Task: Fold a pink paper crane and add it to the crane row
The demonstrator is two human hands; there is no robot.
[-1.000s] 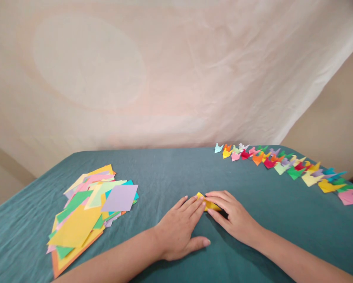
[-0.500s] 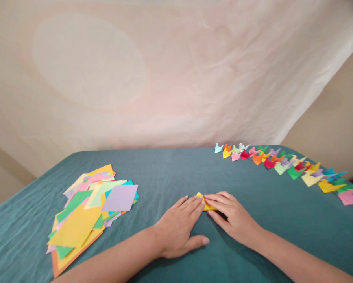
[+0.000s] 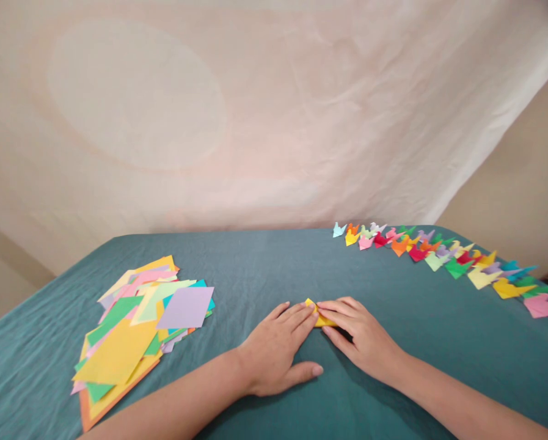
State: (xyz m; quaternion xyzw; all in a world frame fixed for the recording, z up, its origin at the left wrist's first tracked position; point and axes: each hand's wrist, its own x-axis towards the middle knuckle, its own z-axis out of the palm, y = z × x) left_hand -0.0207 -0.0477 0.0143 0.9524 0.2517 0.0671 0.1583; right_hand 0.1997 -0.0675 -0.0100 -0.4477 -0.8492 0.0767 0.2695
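Note:
A small piece of folded yellow paper (image 3: 325, 321) lies on the cloth between my hands, mostly covered by fingers. My left hand (image 3: 280, 348) rests flat, its fingertips pressing down on the paper's left part and its thumb stretched out to the right on the cloth. From the other side my right hand (image 3: 358, 333) grips the paper, with fingers over the top and the thumb at the near edge. A pointed yellow tip sticks out beyond the fingertips. How the hidden part is folded cannot be made out.
On the left is a loose pile of coloured paper sheets (image 3: 118, 348), a lilac sheet (image 3: 186, 307) on its right side. Rows of small folded paper birds (image 3: 457, 267) line the right and far edges. A teal cloth (image 3: 255, 263) covers the table; a pale sheet (image 3: 264, 122) hangs behind.
Both hands stay almost still on the yellow paper. My left thumb has shifted very slightly.

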